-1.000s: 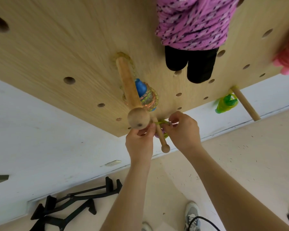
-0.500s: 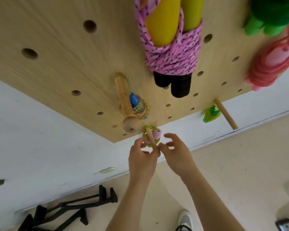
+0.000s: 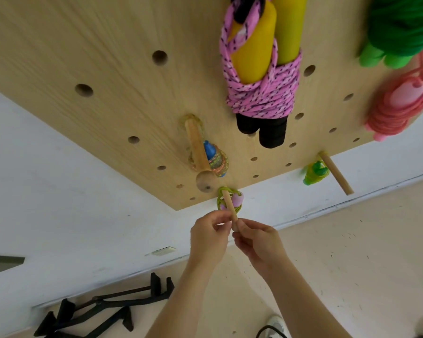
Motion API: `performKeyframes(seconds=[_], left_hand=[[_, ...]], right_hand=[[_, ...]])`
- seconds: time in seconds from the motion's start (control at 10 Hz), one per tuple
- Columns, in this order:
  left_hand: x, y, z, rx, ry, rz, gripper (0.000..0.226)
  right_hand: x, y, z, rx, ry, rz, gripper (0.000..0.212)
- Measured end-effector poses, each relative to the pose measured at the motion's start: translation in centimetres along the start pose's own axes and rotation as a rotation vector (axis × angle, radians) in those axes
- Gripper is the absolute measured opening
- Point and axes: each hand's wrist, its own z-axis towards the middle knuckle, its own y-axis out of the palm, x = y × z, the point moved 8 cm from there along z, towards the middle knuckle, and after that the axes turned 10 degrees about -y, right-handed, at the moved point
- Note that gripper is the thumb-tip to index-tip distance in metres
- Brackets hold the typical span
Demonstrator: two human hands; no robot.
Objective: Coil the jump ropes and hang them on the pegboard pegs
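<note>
Jump ropes already hang coiled on the pale wooden pegboard (image 3: 108, 69) well above the hands: a pink speckled rope with yellow handles (image 3: 261, 93), green (image 3: 401, 28) and coral (image 3: 401, 106) bundles. Just beyond the fingertips, a small yellow-green coil with a pink handle (image 3: 233, 200) sits on a thin wooden peg (image 3: 230, 206). Left hand (image 3: 209, 237) and right hand (image 3: 259, 245) pinch the peg's tip together. Hanging looks nearly finished.

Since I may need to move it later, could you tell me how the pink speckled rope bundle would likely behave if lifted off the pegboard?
The pink speckled rope bundle looks soft and braided, so it would probably flex rather than stay stiff. Its tight wraps around the yellow handles suggest it would hold together. It appears bulky, perhaps moderately heavy.
</note>
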Motion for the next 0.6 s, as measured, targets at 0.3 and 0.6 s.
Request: performKeyframes(seconds=[0.3,0.6], left_hand=[[-0.7,0.7,-0.4,-0.058,-0.052,-0.145,0.025],[0.4,-0.5,-3.4,-0.019,0.025,-0.107,0.028]], right_hand=[[-0.2,-0.5,-0.2,0.108,-0.115,-0.058,0.011],[-1.8,0.6,-2.8,-0.005,-0.093,-0.239,0.034]])
